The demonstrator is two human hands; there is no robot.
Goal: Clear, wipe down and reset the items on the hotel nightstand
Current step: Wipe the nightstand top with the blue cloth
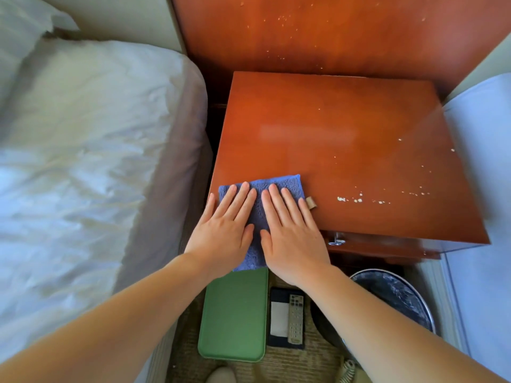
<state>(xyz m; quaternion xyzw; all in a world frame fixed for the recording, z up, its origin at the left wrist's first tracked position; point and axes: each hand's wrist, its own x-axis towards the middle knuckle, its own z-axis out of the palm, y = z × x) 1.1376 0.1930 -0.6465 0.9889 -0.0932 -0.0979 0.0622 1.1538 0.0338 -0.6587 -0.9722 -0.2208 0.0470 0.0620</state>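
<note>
A blue cloth (pixel 279 186) lies on the front left corner of the reddish wooden nightstand (pixel 345 150), its near end hanging over the front edge. My left hand (pixel 226 228) and my right hand (pixel 290 233) press flat on the cloth side by side, fingers stretched out and pointing away from me. The cloth's beige tag (pixel 311 202) sticks out to the right of my right hand. The nightstand top holds nothing else; white flecks (pixel 359 199) dot its front right part.
On the carpet below lie a green tray (pixel 235 319), a dark folder (pixel 279 319) with a grey remote (pixel 296 319) on it, a round bin (pixel 395 294) and a coiled phone cord (pixel 347 369). A white bed (pixel 83 161) is close on the left, another bed (pixel 481 167) on the right.
</note>
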